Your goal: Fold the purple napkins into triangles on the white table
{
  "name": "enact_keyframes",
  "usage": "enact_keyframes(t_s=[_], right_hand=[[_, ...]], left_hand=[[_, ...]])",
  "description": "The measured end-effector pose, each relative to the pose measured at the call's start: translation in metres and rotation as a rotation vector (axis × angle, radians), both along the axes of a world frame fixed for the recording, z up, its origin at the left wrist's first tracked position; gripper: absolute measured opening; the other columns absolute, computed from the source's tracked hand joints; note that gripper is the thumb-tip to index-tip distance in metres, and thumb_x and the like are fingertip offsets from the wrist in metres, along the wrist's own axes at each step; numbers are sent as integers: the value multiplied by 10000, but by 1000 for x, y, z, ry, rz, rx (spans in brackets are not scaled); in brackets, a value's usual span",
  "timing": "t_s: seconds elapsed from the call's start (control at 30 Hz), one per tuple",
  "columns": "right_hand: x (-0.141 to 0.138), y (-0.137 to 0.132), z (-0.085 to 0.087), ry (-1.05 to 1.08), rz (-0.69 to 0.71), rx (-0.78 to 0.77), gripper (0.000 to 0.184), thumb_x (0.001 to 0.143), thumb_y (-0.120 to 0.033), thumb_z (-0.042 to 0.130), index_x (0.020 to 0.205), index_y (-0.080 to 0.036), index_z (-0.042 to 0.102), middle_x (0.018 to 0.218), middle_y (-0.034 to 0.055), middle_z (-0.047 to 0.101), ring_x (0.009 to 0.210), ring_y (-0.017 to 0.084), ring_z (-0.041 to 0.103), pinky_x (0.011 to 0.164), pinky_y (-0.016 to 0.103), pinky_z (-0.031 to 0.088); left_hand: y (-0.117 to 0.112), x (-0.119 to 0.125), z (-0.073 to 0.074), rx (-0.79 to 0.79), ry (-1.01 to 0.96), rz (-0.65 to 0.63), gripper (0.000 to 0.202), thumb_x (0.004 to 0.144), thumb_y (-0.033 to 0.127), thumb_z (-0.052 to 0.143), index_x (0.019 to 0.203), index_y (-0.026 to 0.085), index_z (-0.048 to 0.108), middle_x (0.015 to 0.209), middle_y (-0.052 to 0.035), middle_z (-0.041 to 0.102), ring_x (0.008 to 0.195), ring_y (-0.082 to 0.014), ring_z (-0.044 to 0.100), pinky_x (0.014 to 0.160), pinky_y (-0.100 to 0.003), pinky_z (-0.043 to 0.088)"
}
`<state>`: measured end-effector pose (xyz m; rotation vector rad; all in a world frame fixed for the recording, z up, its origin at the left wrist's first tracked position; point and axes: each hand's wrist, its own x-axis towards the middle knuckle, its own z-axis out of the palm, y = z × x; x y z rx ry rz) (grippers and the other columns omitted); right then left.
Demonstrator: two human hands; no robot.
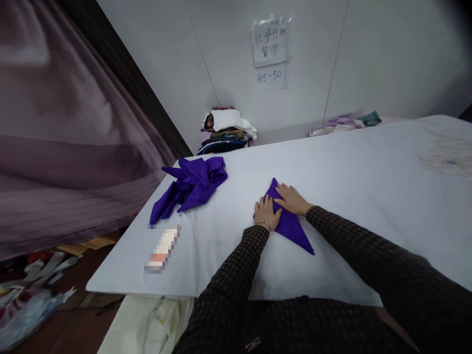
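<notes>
"Purple runs right across the triangular cloth (291,229); where does it lie?"

"Flat on the white-covered table (354,182), in front of the person. One sharp corner points toward the wall (232,49), and a long, narrow one tapers toward the near side, at the lower right."

"And the hands?"

"Both rest on it, palms down. The left hand (268,213) covers the left part, its fingers straight and slightly spread. The right hand (294,201) lies just beside it along the slanting edge, fingers a little apart, the thumb set off toward the left hand. Neither is seen pinching; how hard they press cannot be told."

"What textures surround them?"

"The sleeves (238,265) are dark, with a small raised-looking grid, and a thin bracelet (264,224) rings the left wrist. The table's covering is smooth, with faint creases."

"Is there more of that purple?"

"A crumpled heap (197,179), well to the left, all loose folds and pointed ends. Near it, toward the front, lies a long, narrow object (162,249), too pixelated to identify. Beyond hangs a mauve curtain (70,132) with a soft sheen, and folded fabrics (224,130) are stacked by the wall."
</notes>
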<state>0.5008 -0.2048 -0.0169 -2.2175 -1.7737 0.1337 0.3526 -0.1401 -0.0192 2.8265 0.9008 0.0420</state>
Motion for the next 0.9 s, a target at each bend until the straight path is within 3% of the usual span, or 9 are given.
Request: enact_keyframes(t_s=[0.2, 0.37, 0.53, 0.9], right_hand=[[-1, 33, -7, 6, -45, -71, 705, 914, -584, 209, 1405, -102, 362, 1487, 181, 292, 1388, 297, 209, 1087, 529, 193], [-7, 23, -4, 14, -53, -104, 713, 912, -590, 226, 1399, -92, 378, 1488, 181, 288, 1391, 298, 198, 1092, 522, 192], [-26, -22, -4, 2, -6, -79, 717, 912, -599, 233, 1402, -97, 380, 1478, 175, 310, 1388, 300, 208, 1093, 522, 208], [-81, -162, -10, 48, 221, 36, 669, 916, -539, 371, 1464, -172, 261, 1483, 146, 302, 1384, 272, 229, 1119, 516, 206]], left_hand=[[0, 0, 0, 1, 2, 4, 689, 890, 550, 274, 1450, 149, 258, 1531, -84, 233, 1412, -266, 140, 1146, -459, 137], [0, 1, 0, -1, 16, 10, 674, 884, 528, 295, 1446, 157, 276, 1532, -73, 232, 1414, -259, 136, 1149, -450, 127], [2, 1, -1, -12, 21, 7, 650, 900, 488, 248, 1449, 141, 275, 1544, -69, 195, 1419, -248, 116, 1153, -451, 114], [1, 2, 2, 3, 17, 8, 669, 897, 544, 220, 1445, 165, 282, 1539, -75, 210, 1415, -254, 130, 1147, -444, 111]])
